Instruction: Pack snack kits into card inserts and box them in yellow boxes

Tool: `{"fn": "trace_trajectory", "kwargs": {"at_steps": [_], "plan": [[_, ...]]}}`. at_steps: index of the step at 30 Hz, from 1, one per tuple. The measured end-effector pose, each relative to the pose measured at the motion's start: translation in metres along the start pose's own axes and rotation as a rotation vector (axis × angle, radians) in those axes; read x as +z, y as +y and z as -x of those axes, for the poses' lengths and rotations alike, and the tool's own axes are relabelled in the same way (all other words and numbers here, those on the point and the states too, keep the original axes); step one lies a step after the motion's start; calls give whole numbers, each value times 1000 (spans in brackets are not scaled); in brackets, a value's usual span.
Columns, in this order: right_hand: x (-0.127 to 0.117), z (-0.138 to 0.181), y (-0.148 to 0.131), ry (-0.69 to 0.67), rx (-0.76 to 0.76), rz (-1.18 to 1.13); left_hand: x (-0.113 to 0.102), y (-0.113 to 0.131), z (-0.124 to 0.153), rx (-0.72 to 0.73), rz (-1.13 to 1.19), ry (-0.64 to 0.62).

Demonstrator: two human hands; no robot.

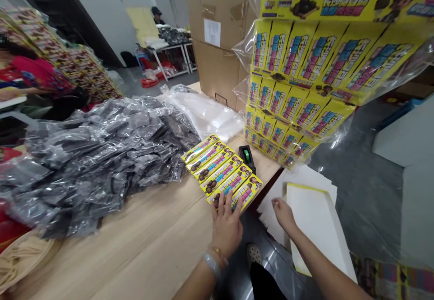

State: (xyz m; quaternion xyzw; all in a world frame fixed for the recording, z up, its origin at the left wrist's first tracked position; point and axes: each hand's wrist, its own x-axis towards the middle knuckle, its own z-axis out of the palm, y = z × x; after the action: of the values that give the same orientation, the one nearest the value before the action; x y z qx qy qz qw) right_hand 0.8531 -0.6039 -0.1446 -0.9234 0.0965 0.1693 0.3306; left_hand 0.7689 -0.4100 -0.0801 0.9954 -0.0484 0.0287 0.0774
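My left hand [228,223] lies with spread fingers on the nearest of several yellow snack boxes [222,169], which lie side by side in a row on the table. My right hand [284,214] is off the table's right edge, its fingers curled together. It is by the left edge of a white card tray with yellow edges [315,223]; whether the fingers hold anything is hidden. More white card sheets [271,200] lie beneath. Just beyond the row of boxes stands a black tape dispenser [247,159] with a green roll.
Grey plastic-wrapped packets [111,151] are heaped on the left of the table [149,241]. Clear plastic bags [210,110] lie behind the boxes. Stacked yellow display boxes [298,74] in plastic rise at the right, beside a large carton [217,60]. A person in a red top [40,74] sits far left.
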Motion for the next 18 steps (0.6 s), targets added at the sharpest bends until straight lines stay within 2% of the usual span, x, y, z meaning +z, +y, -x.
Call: {"fn": "trace_trajectory", "kwargs": {"at_steps": [2,4,7,9,13,18], "plan": [[-11,-27,-21,35,-40,-95,-2,-9,1,85,18,-44],[-15,-60,-54,-26,-31,-167,-2,-16,2,116,28,-65],[-9,-93,-94,-139,37,-200,1,-19,2,72,19,-41],[-3,-98,-104,-161,59,-226,5,-18,2,44,0,-20],[1,-85,-87,-139,-12,-255,13,-17,0,41,-60,25],[-19,-69,-41,-48,-16,-134,20,-19,-2,14,-82,92]]}}
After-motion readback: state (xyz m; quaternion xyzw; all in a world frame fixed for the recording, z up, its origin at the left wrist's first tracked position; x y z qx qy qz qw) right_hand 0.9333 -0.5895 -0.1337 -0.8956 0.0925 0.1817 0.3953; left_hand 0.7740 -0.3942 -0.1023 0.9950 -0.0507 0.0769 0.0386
